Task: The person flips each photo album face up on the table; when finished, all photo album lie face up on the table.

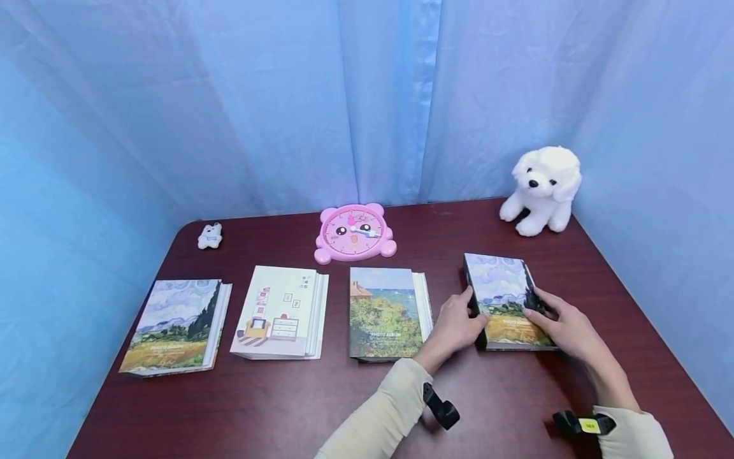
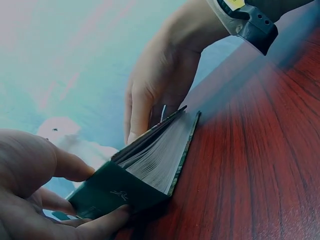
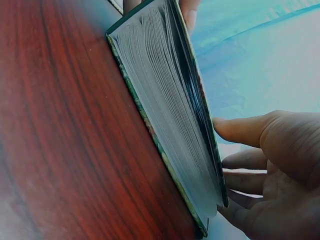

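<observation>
A thick photo album [image 1: 504, 299] with a painted landscape of wheat and a cypress lies at the table's right, cover up. My left hand [image 1: 459, 322] holds its spine side, thumb on the cover's edge and fingers along the dark green spine [image 2: 120, 192]. On the opposite side my right hand [image 1: 570, 325] grips the fore edge, its thumb on the cover. The right wrist view shows the album's page block [image 3: 155, 85] from the bottom end, with the right hand [image 3: 280, 170] beside it. Some fingertips are hidden behind the album.
Three more albums lie in a row leftward: a seaside one [image 1: 384, 315], a white one [image 1: 281, 312] and another wheat-field one [image 1: 172, 325]. Behind them are a pink toy clock [image 1: 352, 239] and a small white bear figure [image 1: 210, 236]. A white plush dog [image 1: 541, 188] sits at the back right.
</observation>
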The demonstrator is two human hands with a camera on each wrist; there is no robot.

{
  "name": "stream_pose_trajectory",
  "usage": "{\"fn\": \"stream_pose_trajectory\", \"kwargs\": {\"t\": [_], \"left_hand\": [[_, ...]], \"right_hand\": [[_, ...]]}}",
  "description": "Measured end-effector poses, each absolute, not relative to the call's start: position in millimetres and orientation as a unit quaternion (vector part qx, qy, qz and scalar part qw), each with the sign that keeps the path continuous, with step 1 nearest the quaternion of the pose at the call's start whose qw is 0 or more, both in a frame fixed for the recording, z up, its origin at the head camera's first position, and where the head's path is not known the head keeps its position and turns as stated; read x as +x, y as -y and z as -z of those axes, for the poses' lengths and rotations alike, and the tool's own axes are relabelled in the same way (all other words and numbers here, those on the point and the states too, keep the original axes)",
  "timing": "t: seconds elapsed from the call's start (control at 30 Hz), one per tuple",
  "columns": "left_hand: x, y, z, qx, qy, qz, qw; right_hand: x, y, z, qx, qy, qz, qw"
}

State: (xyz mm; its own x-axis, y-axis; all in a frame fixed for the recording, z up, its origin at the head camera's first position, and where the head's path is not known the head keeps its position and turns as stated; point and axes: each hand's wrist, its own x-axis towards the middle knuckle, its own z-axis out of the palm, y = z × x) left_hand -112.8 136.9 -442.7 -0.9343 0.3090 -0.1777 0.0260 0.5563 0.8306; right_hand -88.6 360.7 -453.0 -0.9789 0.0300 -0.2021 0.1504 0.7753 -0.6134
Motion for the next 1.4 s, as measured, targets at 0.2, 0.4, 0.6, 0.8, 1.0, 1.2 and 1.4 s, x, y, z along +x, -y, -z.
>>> {"fn": "stream_pose_trajectory", "kwargs": {"t": [0.2,0.4,0.6,0.8,1.0,1.2,1.4], "left_hand": [[-114,-134,440,0.098,-0.879,-0.438,0.161],[-114,-131,441,0.084,-0.875,-0.448,0.165],[-113,-129,444,0.082,-0.873,-0.453,0.161],[-113,-127,446,0.077,-0.87,-0.458,0.169],[-113,-126,447,0.071,-0.872,-0.455,0.167],[-113,-125,447,0.077,-0.874,-0.452,0.161],[-113,-125,447,0.079,-0.878,-0.445,0.159]], "right_hand": [[-87,-360,454,0.028,-0.94,0.33,0.08],[-86,-360,456,0.004,-0.943,0.326,0.065],[-85,-359,457,-0.013,-0.947,0.318,0.046],[-85,-358,459,-0.02,-0.949,0.312,0.034],[-84,-357,461,-0.028,-0.951,0.309,0.019],[-84,-357,462,-0.026,-0.951,0.307,0.013],[-84,-356,463,-0.023,-0.952,0.306,0.016]]}}
